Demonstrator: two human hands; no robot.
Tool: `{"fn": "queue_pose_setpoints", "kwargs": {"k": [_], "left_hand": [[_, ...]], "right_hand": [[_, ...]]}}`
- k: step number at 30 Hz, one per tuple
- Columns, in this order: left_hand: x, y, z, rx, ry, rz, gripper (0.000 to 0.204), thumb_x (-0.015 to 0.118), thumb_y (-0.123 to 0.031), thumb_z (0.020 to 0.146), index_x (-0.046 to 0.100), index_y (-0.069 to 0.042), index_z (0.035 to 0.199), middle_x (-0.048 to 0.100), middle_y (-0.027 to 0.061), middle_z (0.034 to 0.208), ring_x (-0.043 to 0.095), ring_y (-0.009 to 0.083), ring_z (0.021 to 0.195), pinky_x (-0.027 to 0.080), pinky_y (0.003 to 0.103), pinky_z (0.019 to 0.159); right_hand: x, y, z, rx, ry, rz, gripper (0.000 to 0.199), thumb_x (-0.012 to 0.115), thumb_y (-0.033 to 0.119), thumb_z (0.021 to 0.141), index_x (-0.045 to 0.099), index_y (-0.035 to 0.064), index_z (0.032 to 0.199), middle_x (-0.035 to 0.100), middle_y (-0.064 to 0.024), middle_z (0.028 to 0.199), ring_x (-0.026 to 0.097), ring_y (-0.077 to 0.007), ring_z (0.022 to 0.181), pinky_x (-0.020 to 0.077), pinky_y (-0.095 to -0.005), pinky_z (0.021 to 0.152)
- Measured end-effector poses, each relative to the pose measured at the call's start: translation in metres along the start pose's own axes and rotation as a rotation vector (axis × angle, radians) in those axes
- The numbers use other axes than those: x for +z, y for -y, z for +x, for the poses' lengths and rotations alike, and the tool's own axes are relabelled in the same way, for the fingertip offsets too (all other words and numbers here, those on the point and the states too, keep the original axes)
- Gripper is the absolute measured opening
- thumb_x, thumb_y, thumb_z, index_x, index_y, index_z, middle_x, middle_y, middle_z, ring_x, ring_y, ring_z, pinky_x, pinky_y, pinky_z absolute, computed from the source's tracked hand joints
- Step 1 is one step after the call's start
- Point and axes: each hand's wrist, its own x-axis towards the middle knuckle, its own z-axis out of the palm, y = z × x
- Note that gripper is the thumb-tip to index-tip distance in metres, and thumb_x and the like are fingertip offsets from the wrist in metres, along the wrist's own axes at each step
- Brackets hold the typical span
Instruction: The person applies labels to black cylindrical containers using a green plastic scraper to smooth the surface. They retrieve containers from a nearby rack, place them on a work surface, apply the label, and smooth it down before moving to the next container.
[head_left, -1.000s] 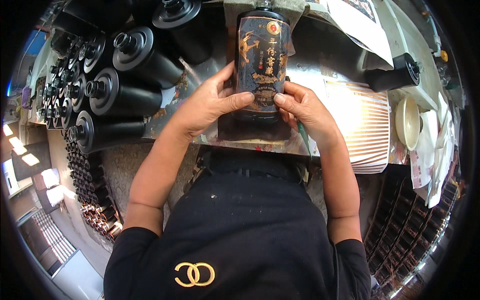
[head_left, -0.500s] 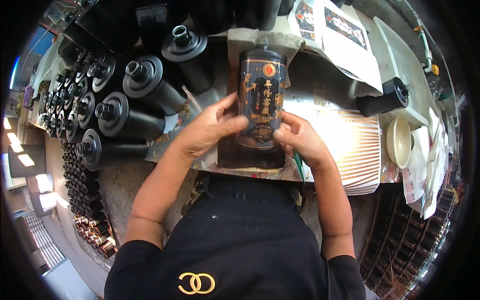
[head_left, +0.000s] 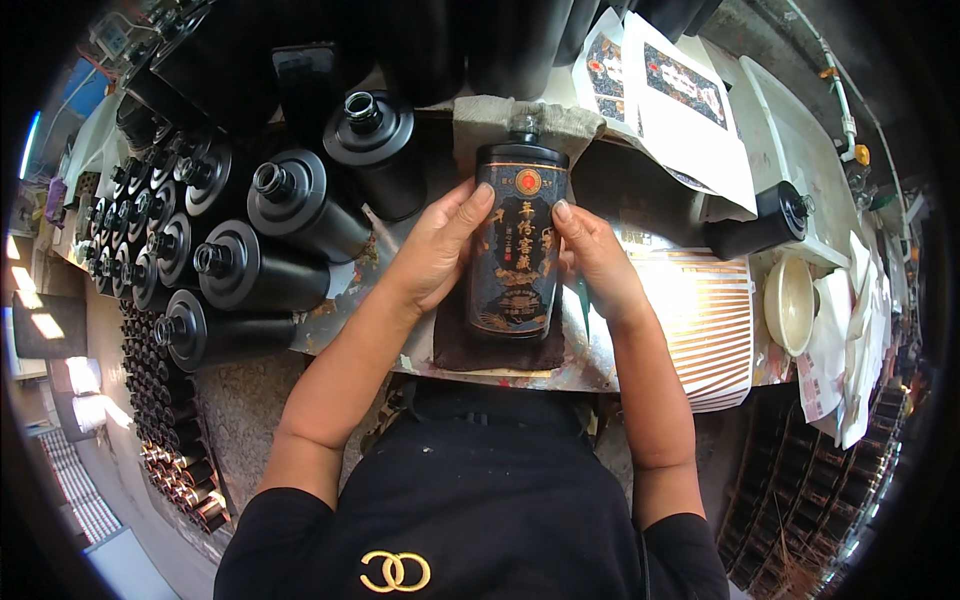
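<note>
A dark bottle (head_left: 515, 255) with a gold-patterned label and a red-and-gold round emblem lies between my two hands, its neck pointing away from me. My left hand (head_left: 440, 250) clasps its left side, thumb on the front near the shoulder. My right hand (head_left: 598, 258) holds the opposite side with the thumb at the upper edge. A slim green tool (head_left: 586, 306) shows just below my right fingers; how it is held is partly hidden. Under the bottle is a dark cloth or pad (head_left: 490, 354), and a beige folded cloth (head_left: 478, 118) lies at its neck end.
Several plain black bottles (head_left: 262, 262) crowd the left side. Printed sheets (head_left: 690, 130) lie at the back right, above a striped sheet (head_left: 700, 320). A black bottle (head_left: 765, 222) lies on its side there, near a cream bowl (head_left: 790, 305). Racks (head_left: 815, 480) stand at lower right.
Both hands have shifted up along the bottle toward its shoulder. The bottle's label has turned a little and faces up more clearly. The green tool now shows less below my right hand.
</note>
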Motion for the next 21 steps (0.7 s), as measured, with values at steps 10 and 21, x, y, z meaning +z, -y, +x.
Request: {"fn": "queue_pose_setpoints", "kwargs": {"k": [10, 21], "left_hand": [[0.004, -0.002, 0.001, -0.003, -0.017, -0.005, 0.045, 0.057, -0.031, 0.095, 0.047, -0.002, 0.128, 0.059, 0.007, 0.115, 0.057, 0.0134, 0.104, 0.047, 0.029, 0.092], [0.003, 0.0, 0.001, 0.004, -0.005, -0.004, 0.047, 0.056, -0.036, 0.094, 0.049, -0.001, 0.124, 0.061, 0.0071, 0.112, 0.059, 0.0129, 0.1, 0.049, 0.028, 0.089]], "right_hand": [[-0.001, -0.005, -0.001, 0.013, 0.002, 0.069, 0.04, 0.058, 0.045, 0.092, 0.063, 0.0046, 0.097, 0.055, 0.0055, 0.07, 0.044, -0.0007, 0.056, 0.0331, -0.0164, 0.049], [-0.008, -0.009, 0.0, 0.015, 0.066, 0.062, 0.037, 0.05, 0.037, 0.097, 0.056, 0.0025, 0.111, 0.064, -0.0018, 0.089, 0.061, -0.0074, 0.07, 0.0504, -0.02, 0.059]]}}
